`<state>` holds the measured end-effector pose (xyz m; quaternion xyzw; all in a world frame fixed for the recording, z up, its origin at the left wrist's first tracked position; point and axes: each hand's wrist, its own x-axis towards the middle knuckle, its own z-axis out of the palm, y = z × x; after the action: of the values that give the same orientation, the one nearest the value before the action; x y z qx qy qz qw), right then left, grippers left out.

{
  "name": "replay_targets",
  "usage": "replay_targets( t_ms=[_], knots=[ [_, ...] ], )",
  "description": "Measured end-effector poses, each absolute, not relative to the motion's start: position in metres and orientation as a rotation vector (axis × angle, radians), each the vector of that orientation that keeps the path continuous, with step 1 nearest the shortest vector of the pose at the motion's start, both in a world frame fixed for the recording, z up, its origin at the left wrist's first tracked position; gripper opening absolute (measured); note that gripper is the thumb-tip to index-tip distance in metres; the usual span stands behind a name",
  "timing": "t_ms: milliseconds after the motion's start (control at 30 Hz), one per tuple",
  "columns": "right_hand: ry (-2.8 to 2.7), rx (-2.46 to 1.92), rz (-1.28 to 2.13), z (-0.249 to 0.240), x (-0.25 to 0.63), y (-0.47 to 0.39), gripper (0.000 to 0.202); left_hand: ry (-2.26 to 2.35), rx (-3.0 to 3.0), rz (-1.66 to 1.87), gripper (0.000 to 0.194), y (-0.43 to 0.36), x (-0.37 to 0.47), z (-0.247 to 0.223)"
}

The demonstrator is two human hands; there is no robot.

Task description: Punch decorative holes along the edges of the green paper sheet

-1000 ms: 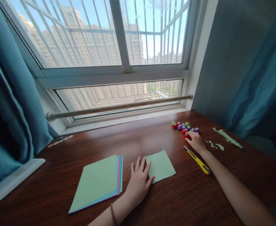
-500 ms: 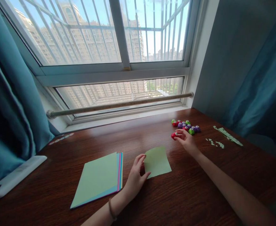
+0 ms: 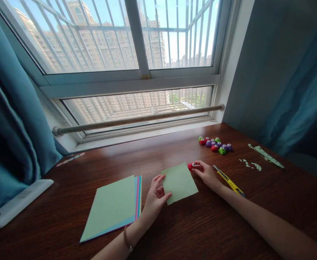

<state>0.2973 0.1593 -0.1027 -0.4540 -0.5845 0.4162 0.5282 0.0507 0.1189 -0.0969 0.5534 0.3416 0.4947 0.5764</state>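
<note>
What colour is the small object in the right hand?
The small object is red; clearest in the head view.

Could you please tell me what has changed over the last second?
The right hand has carried a red toy from the cluster leftward and toward the person, to the far right corner of the green sheet. The left hand, earlier spread at the sheet's left edge, now grips that edge between thumb and fingers. The paper stack, yellow cutter and other toys stayed put.
</note>
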Motion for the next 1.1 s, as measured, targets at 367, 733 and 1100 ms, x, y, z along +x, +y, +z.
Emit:
replay_targets(
  t_ms=[367, 733, 1100],
  knots=[
    [-1.441, -1.118, 0.966, -0.105, 0.297, 0.159, 0.027, 0.821, 1.316, 1.099, 0.052, 0.120, 0.050, -0.100],
    [-1.608, -1.149, 0.731, -0.099, 0.297, 0.154, 0.017, 0.862, 1.325, 1.070, 0.052, 0.118, 0.051, -0.095],
    [-1.586, -1.223, 0.667, -0.098, 0.298, 0.153, 0.022, 0.875, 1.301, 1.052, 0.054, 0.118, 0.052, -0.092]
  ],
)
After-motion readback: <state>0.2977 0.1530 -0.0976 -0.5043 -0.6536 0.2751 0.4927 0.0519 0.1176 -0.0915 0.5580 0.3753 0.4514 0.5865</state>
